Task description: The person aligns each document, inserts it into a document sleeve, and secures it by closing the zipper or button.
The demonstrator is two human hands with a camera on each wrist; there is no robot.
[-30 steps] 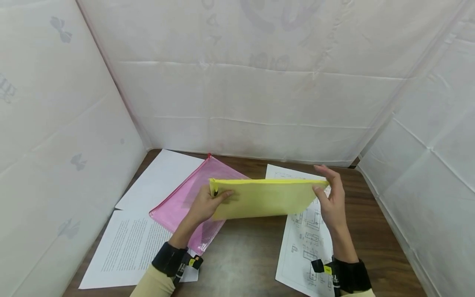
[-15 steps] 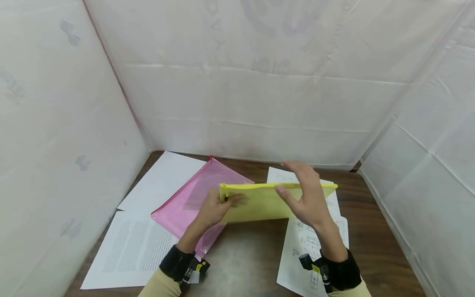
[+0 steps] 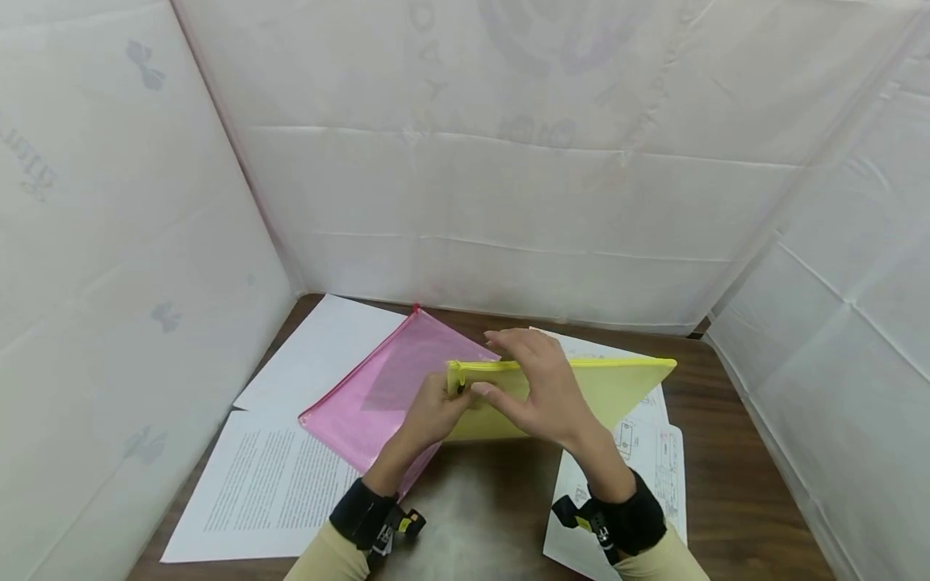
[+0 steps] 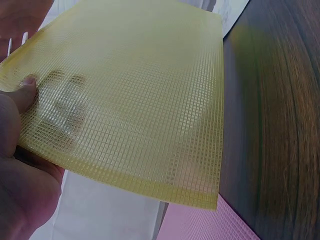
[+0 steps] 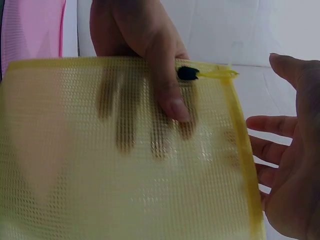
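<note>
White fabric walls close in a dark wooden counter on three sides. On the counter lie, to the left, a blank white sheet and a printed text sheet, and to the right sheets of technical drawings. A pink mesh zipper pouch lies flat across the left sheets, its zipper edge running diagonally toward the back wall. Above the counter, between the pink pouch and the drawings, a yellow mesh zipper pouch is held up off the surface with its zipper edge on top and level. The left hand grips the pouch at its left end: the thumb presses on the near face just below the zipper, and the fingers show through the mesh from behind in the right wrist view. The right hand is open with the fingers spread and relaxed, reaching over the same left end of the yellow pouch, its fingertips near the top edge; whether it touches the mesh cannot be told. The small black zipper pull sits at that end of the zipper, just beside the left thumb.
</note>
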